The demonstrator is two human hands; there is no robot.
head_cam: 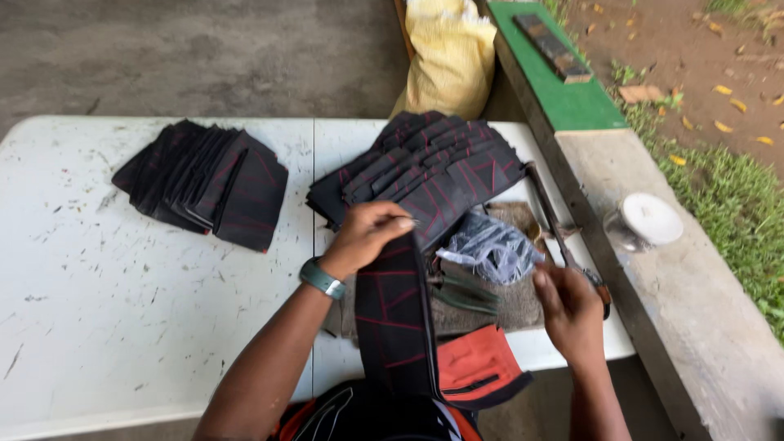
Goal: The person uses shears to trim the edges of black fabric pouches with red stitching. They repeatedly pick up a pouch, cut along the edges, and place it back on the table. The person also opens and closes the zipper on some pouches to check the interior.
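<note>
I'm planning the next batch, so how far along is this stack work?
Judging by the layout, one fanned stack of black red-lined pieces lies set aside on the white table. In hand: the left hand pinches a long black red-lined piece, while the right hand is by a tool handle. The larger pile possibly remains; the pictures cannot confirm which pile is finished.

I see a yellow sack [451, 53] beyond the table's far edge. A white lidded tin [645, 220] stands on the concrete ledge [694, 327].
</note>
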